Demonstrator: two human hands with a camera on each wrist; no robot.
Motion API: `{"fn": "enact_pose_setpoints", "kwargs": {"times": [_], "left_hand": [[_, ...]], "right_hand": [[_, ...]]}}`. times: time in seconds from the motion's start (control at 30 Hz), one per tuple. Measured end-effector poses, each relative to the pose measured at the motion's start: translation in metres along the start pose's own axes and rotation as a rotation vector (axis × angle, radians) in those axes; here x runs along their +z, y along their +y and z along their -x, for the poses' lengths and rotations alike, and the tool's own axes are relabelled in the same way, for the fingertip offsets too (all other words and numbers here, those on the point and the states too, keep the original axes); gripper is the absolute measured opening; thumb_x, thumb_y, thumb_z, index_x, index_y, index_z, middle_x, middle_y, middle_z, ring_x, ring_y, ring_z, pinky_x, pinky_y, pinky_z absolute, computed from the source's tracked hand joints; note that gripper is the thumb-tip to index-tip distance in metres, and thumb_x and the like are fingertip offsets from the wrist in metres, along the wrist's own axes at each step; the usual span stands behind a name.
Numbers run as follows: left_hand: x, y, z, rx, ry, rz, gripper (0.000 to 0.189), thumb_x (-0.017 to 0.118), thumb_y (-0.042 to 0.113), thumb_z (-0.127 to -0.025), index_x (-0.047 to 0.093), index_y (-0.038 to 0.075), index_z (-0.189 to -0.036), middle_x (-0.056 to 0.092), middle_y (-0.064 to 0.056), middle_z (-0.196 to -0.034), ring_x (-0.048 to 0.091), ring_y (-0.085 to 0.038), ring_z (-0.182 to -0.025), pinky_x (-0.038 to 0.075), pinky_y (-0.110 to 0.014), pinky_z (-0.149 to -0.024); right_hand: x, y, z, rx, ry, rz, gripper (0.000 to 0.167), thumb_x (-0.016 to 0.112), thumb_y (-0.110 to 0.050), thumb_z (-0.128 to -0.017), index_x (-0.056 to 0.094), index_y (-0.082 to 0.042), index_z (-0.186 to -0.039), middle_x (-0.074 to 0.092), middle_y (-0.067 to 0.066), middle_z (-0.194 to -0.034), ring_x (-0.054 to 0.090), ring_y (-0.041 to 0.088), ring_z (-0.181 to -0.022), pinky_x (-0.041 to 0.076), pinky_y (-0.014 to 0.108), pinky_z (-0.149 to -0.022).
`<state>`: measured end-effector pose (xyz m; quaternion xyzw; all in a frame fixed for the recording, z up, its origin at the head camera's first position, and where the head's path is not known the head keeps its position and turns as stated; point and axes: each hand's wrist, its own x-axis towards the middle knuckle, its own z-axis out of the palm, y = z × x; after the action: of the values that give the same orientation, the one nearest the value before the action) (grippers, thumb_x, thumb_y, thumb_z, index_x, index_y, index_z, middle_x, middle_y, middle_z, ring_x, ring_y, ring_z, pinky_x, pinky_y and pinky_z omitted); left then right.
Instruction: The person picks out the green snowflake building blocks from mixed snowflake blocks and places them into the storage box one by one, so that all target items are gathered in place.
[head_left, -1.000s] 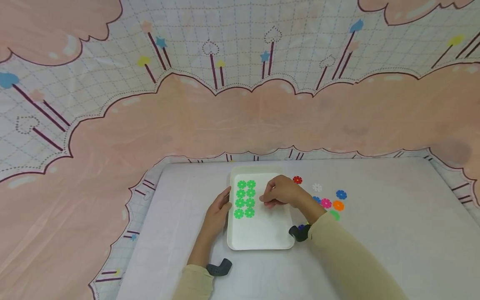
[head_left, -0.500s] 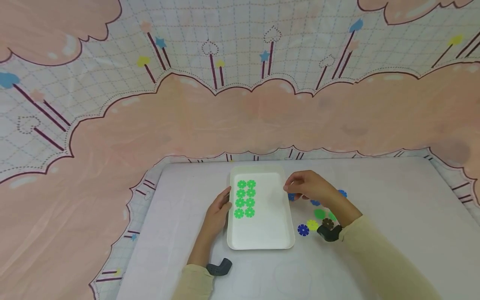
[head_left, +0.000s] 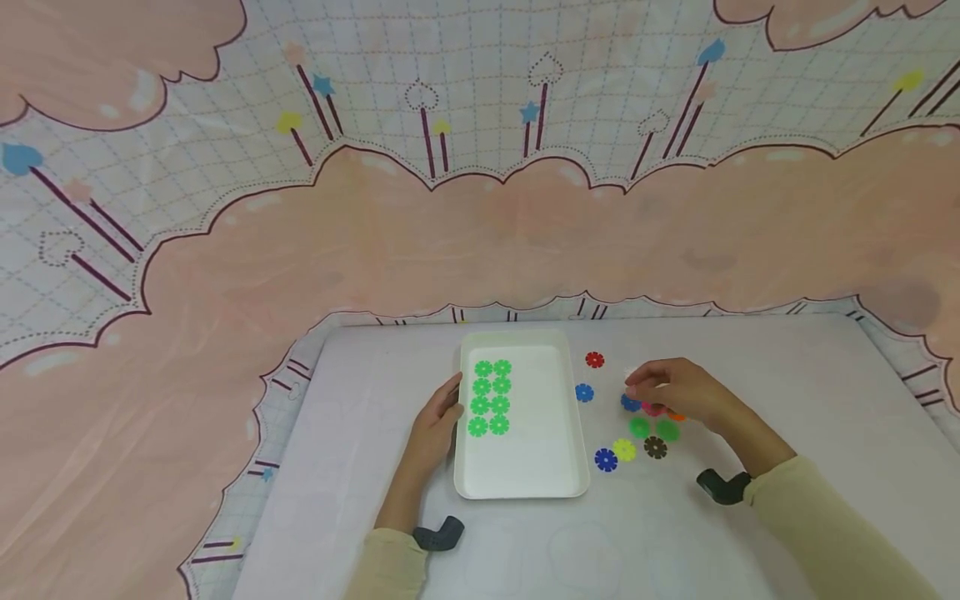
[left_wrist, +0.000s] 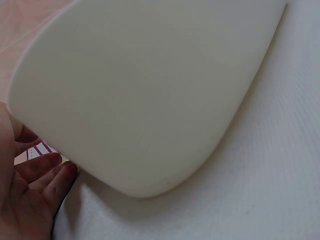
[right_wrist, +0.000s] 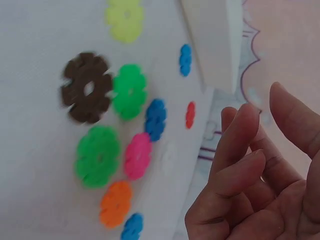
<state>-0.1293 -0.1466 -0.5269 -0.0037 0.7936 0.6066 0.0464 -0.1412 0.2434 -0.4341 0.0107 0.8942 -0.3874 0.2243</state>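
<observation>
My left hand [head_left: 435, 425] holds the left edge of a white tray [head_left: 551, 467]; in the left wrist view its fingers [left_wrist: 57, 185] meet the tray's rim. Several bright green snowflake discs [head_left: 499, 405] lie inside the tray in two columns, toward its left side. My right hand [head_left: 678, 390] hovers over loose snowflake discs to the right of the tray. Its fingers are loosely bent, and nothing lies between them in the right wrist view. Below it are a blue disc [right_wrist: 155, 120], a pink disc [right_wrist: 137, 156] and an orange disc [right_wrist: 116, 204]. A white disc [right_wrist: 169, 159] looks faint.
More loose discs lie right of the tray: a red disc [head_left: 595, 360], a light blue disc [head_left: 584, 392], two green discs [head_left: 639, 428], a yellow disc [head_left: 624, 451], a brown disc [head_left: 656, 447] and a dark blue disc [head_left: 606, 460]. A white cloth [head_left: 337, 467] covers the table.
My right hand has moved right, from above the tray, past its right edge, to over the loose discs. The left hand, the tray and the green discs in it stay put.
</observation>
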Motion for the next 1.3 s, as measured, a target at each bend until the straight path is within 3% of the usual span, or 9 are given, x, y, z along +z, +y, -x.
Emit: {"fn": "enact_pose_setpoints", "kwargs": {"times": [0.3, 0.53, 1.07, 1.3], "left_hand": [[-0.001, 0.000, 0.001, -0.002, -0.006, 0.008, 0.050, 0.051, 0.018, -0.105, 0.047, 0.031, -0.153, 0.049, -0.001, -0.157, 0.045, -0.026, -0.147, 0.033, -0.052, -0.123], [-0.001, 0.001, 0.001, 0.006, -0.007, 0.008, 0.050, 0.052, 0.018, -0.105, 0.047, 0.031, -0.153, 0.050, -0.002, -0.157, 0.046, -0.027, -0.147, 0.034, -0.053, -0.122], [0.000, 0.000, 0.000, -0.005, -0.009, 0.016, 0.050, 0.052, 0.018, -0.105, 0.047, 0.030, -0.152, 0.049, -0.001, -0.157, 0.045, -0.027, -0.147, 0.035, -0.052, -0.122], [-0.001, 0.000, 0.000, 0.004, -0.016, 0.024, 0.049, 0.052, 0.017, -0.105, 0.048, 0.030, -0.152, 0.049, -0.002, -0.157, 0.045, -0.026, -0.147, 0.035, -0.051, -0.122]], "right_hand": [[-0.008, 0.037, 0.010, 0.010, 0.019, 0.050, 0.045, 0.075, -0.041, -0.091, 0.071, -0.009, -0.122, 0.070, 0.006, -0.101, 0.061, 0.021, -0.082, 0.055, 0.032, -0.071], [-0.011, 0.053, 0.012, 0.039, 0.019, 0.083, 0.038, 0.076, -0.035, -0.090, 0.074, -0.010, -0.119, 0.060, 0.006, -0.088, 0.057, 0.021, -0.073, 0.049, 0.027, -0.060], [-0.011, 0.073, 0.011, 0.055, -0.052, 0.024, 0.042, 0.083, -0.029, -0.084, 0.074, -0.008, -0.119, 0.061, 0.003, -0.069, 0.055, 0.021, -0.069, 0.039, 0.029, -0.062], [-0.009, 0.076, 0.006, 0.046, -0.080, 0.030, 0.036, 0.087, -0.022, -0.080, 0.075, -0.007, -0.110, 0.061, 0.003, -0.069, 0.058, 0.020, -0.065, 0.044, 0.027, -0.060]]}}
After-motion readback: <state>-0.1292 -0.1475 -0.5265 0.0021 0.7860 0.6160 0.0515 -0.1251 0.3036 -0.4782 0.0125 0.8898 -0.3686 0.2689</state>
